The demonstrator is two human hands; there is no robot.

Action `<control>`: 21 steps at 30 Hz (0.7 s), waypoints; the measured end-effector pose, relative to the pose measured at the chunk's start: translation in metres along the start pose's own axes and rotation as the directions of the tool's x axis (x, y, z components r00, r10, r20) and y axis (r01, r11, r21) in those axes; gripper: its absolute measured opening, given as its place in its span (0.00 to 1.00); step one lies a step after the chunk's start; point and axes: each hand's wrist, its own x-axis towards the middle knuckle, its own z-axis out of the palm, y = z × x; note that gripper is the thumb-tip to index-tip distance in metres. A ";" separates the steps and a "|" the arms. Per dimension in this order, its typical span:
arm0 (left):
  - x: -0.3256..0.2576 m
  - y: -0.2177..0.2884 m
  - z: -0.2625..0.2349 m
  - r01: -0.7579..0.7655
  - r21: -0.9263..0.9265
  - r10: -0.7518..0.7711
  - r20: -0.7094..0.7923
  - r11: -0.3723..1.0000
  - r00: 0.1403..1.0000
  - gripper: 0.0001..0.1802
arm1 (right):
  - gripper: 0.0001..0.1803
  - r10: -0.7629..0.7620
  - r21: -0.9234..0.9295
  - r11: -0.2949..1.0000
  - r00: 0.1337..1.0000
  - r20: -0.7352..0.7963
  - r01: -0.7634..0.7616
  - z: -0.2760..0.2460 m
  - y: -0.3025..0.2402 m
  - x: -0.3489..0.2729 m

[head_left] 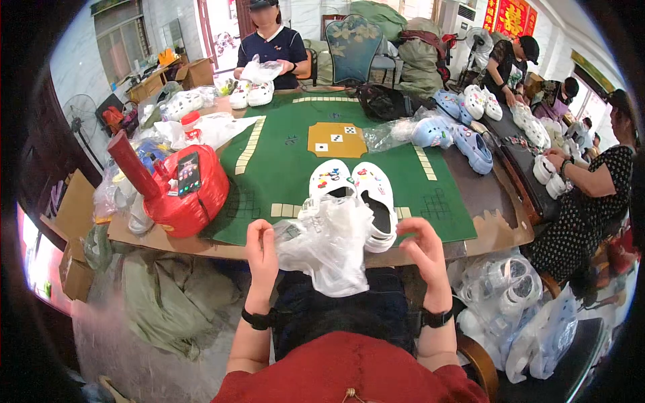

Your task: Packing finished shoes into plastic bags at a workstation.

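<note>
Partly, a crumpled plastic bag hid white clogs on the green mat; the right hand curved empty beside them, apart from the left hand, whose hold couldn't be discerned.

white clogs: smooth, matt, rubbery plastic | bag: thin, crinkled, shiny plastic | green tabletop: flat, matt, cloth-like | red case: glossy, wrinkled | phone: smooth, glassy
</note>
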 end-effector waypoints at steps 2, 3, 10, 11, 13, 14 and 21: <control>-0.004 0.000 0.004 0.215 -0.200 -0.212 0.037 0.956 0.977 0.03 | 0.31 0.062 -0.176 0.982 0.998 -0.026 -0.066 0.010 0.002 0.010; -0.007 0.000 0.006 0.213 -0.197 -0.211 0.035 0.957 0.977 0.03 | 0.32 0.080 -0.253 0.965 0.997 0.019 -0.072 0.023 -0.004 0.013; -0.012 -0.010 -0.009 -0.005 -0.107 -0.019 -0.228 0.994 0.973 0.04 | 0.10 0.011 0.050 0.999 0.977 -0.214 0.000 0.044 0.034 0.031; -0.005 0.008 -0.019 0.082 -0.079 -0.104 -0.336 0.994 0.936 0.04 | 0.08 -0.008 0.040 0.999 0.974 -0.228 0.017 0.025 0.034 0.036; -0.010 -0.015 -0.042 0.019 -0.040 -0.035 -0.441 0.999 0.897 0.04 | 0.07 0.156 0.166 0.979 0.958 -0.239 -0.118 0.003 0.029 0.036; -0.012 -0.016 -0.051 -0.074 0.101 0.104 -0.342 0.992 0.934 0.03 | 0.07 0.155 0.166 0.979 0.958 -0.241 -0.116 0.000 0.030 0.038; 0.012 0.030 -0.076 0.263 0.034 -0.191 0.778 0.964 0.599 0.15 | 0.10 0.035 0.347 0.930 0.912 -0.408 0.120 -0.026 0.028 0.050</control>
